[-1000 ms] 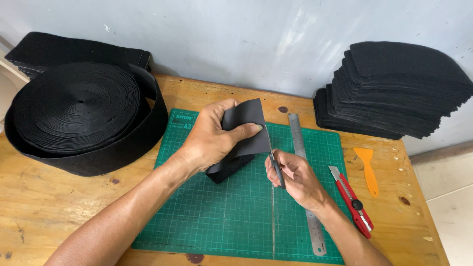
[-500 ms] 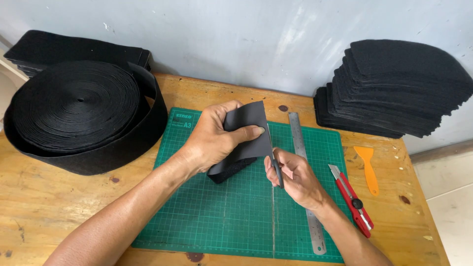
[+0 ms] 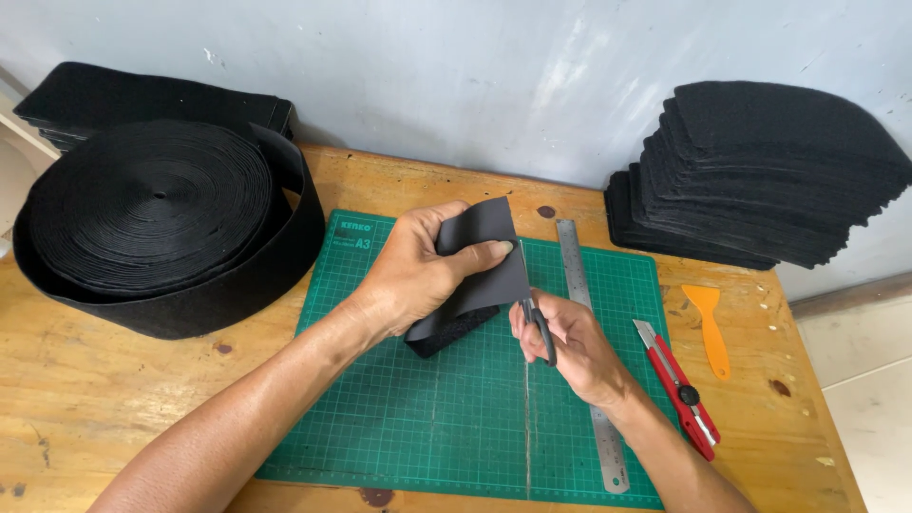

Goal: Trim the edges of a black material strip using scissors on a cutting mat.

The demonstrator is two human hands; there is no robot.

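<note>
My left hand (image 3: 418,271) grips a folded black piece of fabric (image 3: 480,285) above the green cutting mat (image 3: 399,418), thumb pressed on its upper face. Beside the fabric's right edge, my right hand (image 3: 570,347) is closed on a pair of black-handled scissors (image 3: 537,323). The blades point up along that edge and touch it. The lower fold of the fabric hangs down toward the mat.
A large roll of black strap (image 3: 157,223) sits at the left, with a flat black pile (image 3: 123,100) behind it. A stack of cut black pieces (image 3: 769,176) stands at the back right. A steel ruler (image 3: 589,361), red utility knife (image 3: 679,389) and orange scraper (image 3: 711,328) lie right of the mat.
The fabric piece has tilted a little in my left hand and the scissors have shifted slightly along its right edge. Everything else is where it was.
</note>
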